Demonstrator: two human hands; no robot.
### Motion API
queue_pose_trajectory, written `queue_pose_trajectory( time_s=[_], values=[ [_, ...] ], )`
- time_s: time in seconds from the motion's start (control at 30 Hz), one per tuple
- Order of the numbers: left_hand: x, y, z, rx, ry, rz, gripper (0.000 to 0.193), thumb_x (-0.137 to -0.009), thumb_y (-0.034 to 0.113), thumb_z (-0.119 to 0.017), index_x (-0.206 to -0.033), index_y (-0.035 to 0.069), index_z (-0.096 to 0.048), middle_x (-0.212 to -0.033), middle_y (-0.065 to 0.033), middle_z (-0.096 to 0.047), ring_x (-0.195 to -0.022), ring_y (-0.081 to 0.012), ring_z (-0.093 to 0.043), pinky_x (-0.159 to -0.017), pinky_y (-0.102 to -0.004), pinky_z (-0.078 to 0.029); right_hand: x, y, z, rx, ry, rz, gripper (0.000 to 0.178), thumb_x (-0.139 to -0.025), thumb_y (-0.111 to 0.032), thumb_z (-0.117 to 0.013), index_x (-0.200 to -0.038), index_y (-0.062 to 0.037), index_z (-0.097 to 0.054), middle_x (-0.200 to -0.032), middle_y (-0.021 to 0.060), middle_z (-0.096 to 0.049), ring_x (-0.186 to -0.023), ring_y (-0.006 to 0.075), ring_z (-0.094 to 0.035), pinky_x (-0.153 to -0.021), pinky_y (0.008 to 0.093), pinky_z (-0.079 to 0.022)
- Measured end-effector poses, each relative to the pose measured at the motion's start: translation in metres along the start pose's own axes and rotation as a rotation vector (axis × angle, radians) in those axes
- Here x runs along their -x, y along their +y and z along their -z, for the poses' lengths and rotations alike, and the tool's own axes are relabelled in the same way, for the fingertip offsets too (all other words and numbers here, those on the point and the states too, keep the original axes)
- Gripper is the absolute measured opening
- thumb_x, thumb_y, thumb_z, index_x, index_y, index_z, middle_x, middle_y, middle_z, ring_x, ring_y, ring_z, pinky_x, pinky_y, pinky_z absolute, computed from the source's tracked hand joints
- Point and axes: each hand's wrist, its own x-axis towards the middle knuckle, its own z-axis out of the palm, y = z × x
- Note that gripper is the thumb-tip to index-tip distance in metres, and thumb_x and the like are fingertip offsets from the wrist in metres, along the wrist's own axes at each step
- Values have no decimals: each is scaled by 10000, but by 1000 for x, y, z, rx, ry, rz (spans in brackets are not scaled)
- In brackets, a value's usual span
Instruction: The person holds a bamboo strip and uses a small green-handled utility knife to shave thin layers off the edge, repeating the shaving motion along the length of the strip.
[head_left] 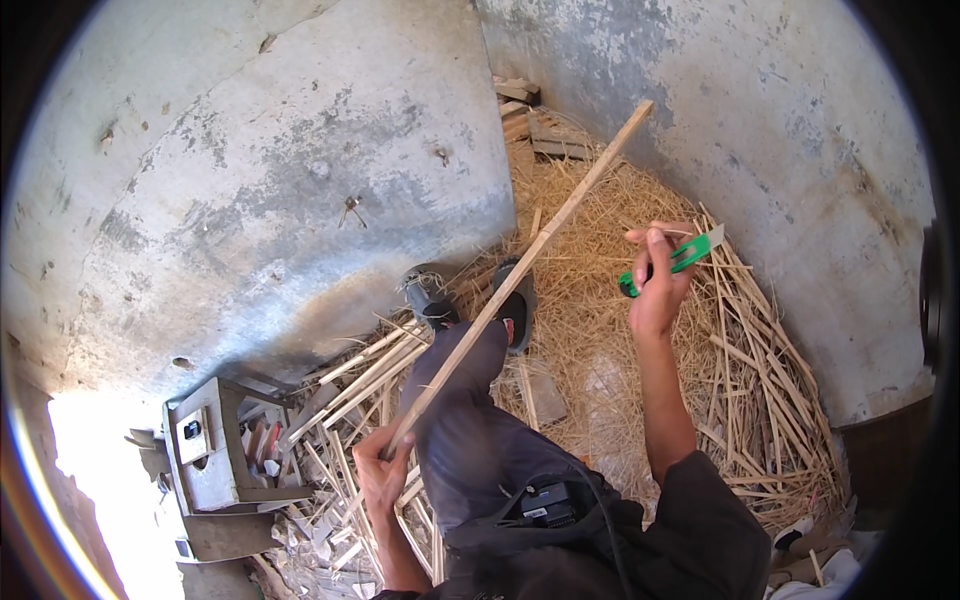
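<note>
A long, thin wooden strip (520,262) runs slantwise from the lower left up to the far right, crossing above my leg and shoes. Its near end is gripped by my left hand (383,468), fingers closed round it. My right hand (660,275) is raised to the right of the strip, apart from it. In that hand is a green utility knife (690,255), its pale blade out and pointing up and right, away from the strip.
Curled shavings (580,210) cover the floor between two worn walls. A heap of wooden strips (760,390) lies along the right wall. More strips (375,370) lie at left, beside a small wooden stand (215,465). Wood blocks (555,140) sit in the far corner.
</note>
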Motion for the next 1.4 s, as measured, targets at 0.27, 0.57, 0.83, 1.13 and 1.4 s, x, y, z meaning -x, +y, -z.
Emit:
queue_pose_trajectory(
  time_s=[0.27, 0.57, 0.83, 1.13, 1.4],
  values=[
    [2, 2, -2, 21, 31, 57, 343, -923, 205, -790, -1181, -21, -769, -784, -95, -700, -701, -124, -566, -658, -310, -456, 17, -1, -8, -75, -77, -67, 71, -1012, -58, -597, -1064, -84, -558, -884, 141, -754, -494, 31, -387, -466, 206, -312],
    [1, 1, -9, 38, 92, 52, 345, -951, 235, -755, -1184, -19, -771, -700, -62, -663, -608, -89, -506, -559, -288, -376, 39, -6, -10, -62, -90, -114, 68, -1013, -52, -579, -1047, -77, -525, -794, 114, -713, -489, 26, -396, -457, 200, -327],
    [-26, -40, 16, 401, 421, 162, 455, -1096, 402, -583, -1084, -11, -772, -571, 96, -367, -456, -11, -271, -419, -239, -162, 102, -26, -7, -115, -396, -126, 84, -1015, -32, -573, -1064, -55, -508, -781, 108, -661, -541, 51, -543, -447, 202, -377],
    [-27, -36, 46, 227, 426, -9, 435, -1093, 398, -592, -1060, -8, -745, -590, 106, -342, -498, -6, -277, -464, -233, -175, 26, -5, 28, 226, -95, -164, 156, -1021, -89, -613, -1172, -52, -633, -951, 108, -754, -521, 23, -435, -475, 190, -346],
    [-70, -25, 69, 313, 828, -273, 432, -1124, 464, -496, -857, 125, -521, -637, 65, -316, -499, -33, -239, -438, -230, -158, 27, 0, 39, 624, -230, -205, 472, -950, 19, -626, -1417, -48, -626, -1219, 71, -740, -589, 3, -440, -527, 204, -370]
  ],
)
